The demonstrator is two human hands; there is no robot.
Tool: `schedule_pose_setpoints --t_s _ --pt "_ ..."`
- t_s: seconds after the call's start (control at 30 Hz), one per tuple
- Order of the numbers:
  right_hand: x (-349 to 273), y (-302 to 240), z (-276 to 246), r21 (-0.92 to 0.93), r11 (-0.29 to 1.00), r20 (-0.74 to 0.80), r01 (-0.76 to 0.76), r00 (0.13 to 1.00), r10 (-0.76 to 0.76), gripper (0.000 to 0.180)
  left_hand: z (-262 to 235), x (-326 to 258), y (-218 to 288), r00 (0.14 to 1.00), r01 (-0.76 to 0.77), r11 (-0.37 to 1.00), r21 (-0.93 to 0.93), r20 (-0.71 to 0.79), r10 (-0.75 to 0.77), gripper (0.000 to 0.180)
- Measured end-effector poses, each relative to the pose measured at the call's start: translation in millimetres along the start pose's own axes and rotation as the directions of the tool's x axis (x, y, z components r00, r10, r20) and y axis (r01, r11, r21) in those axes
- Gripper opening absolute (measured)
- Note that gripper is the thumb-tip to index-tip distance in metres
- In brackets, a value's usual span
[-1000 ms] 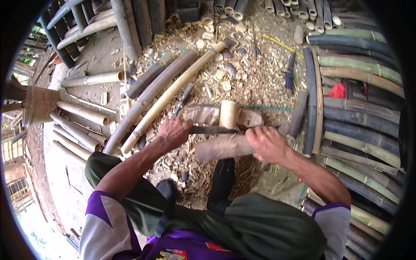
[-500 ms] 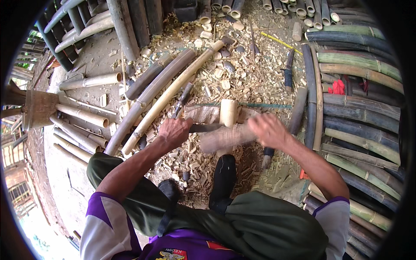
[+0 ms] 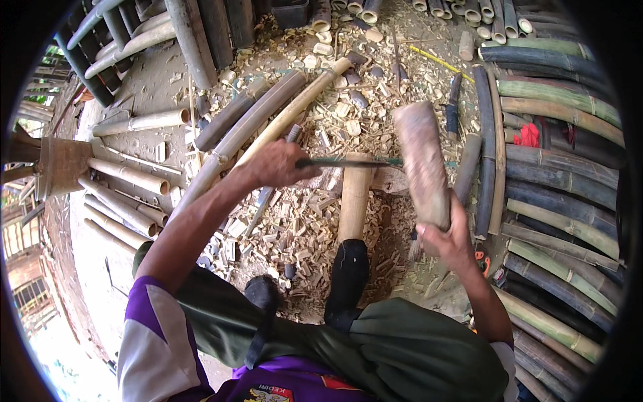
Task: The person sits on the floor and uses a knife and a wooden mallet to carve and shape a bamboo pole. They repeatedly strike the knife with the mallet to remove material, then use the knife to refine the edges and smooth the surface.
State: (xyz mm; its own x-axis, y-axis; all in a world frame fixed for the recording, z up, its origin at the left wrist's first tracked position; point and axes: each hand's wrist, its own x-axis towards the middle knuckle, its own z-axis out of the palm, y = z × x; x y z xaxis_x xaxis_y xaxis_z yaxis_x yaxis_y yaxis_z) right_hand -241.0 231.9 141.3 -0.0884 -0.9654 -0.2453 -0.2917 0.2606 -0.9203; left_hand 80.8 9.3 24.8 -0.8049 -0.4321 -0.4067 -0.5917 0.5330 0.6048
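My left hand (image 3: 284, 165) is closed on a knife (image 3: 341, 163), its narrow dark blade reaching rightward across the far end of a short pale bamboo piece (image 3: 355, 201). Whether the edge touches the bamboo, I cannot tell. The piece lies on a wooden block (image 3: 395, 179), its near end by my foot (image 3: 348, 264) in a black sock. To the right, my right hand (image 3: 450, 234) grips the near end of a thick wooden club (image 3: 422, 161), held apart from the knife. Beyond my left wrist lies another long-handled tool (image 3: 293, 133), partly hidden.
Wood chips (image 3: 308, 238) cover the ground. Bamboo poles (image 3: 248, 127) lie at the left, more cut poles (image 3: 137, 175) farther left. A large bamboo stack (image 3: 559, 167) fills the right side. A wrapped-handle tool (image 3: 452, 117) and a yellow tape (image 3: 432, 59) lie beyond the club.
The club has swung from lying across the bamboo to standing upright at the right. My left hand has moved farther away with the knife, now at the bamboo's far end.
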Motion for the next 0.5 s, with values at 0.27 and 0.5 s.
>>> schedule_pose_setpoints --t_s 0.27,0.5 --pt "14.9 -13.3 -6.2 0.280 0.908 0.091 -0.311 0.950 0.298 0.062 -5.9 26.3 -16.9 0.998 0.048 0.987 0.156 -0.041 -0.042 0.073" --pt "35.6 -31.2 4.1 0.045 0.999 -0.038 -0.005 0.999 0.006 0.060 5.4 10.8 -6.3 0.982 0.177 0.954 0.241 -0.104 -0.156 0.064"
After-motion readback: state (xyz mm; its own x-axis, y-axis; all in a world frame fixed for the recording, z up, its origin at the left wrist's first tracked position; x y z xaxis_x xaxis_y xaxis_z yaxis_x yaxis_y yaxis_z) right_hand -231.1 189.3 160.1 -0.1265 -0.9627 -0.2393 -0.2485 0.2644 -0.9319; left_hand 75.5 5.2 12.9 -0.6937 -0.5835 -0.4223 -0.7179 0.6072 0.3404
